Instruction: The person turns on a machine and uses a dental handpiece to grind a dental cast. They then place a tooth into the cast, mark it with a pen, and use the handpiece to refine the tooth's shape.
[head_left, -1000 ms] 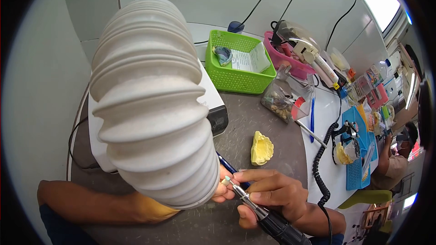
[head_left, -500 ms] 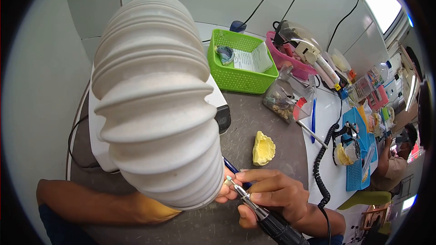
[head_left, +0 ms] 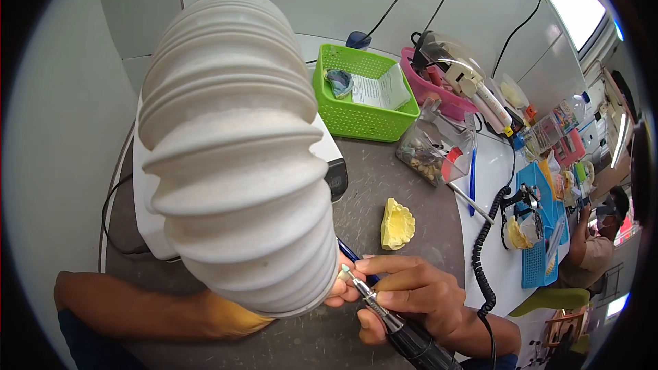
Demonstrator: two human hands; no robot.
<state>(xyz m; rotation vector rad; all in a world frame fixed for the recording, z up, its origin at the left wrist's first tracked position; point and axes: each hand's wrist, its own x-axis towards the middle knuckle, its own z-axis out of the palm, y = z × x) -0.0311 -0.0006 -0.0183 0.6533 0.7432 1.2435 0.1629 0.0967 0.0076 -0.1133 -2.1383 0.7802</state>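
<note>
My right hand (head_left: 418,294) is wrapped round a black and silver rotary handpiece (head_left: 392,320), held like a pen with its tip to the upper left. A small pale green grinding tip (head_left: 345,268) sits at its end. Just there, the fingertips of my left hand (head_left: 336,296) are pressed together around something too small to make out; the rest of that hand is behind the ribbed hose. The right fingers reach over to the left fingertips. A dark blue pen-like stick (head_left: 347,249) lies behind both hands. Above them rests a yellow dental cast (head_left: 398,225).
A wide white ribbed hose (head_left: 236,164) blocks the left-centre view. Behind stand a green basket (head_left: 370,123), a pink basket (head_left: 439,96) and a clear container (head_left: 428,147). A coiled black cord (head_left: 483,260) runs along the right, near a blue tray (head_left: 538,260). Another person (head_left: 595,247) sits far right.
</note>
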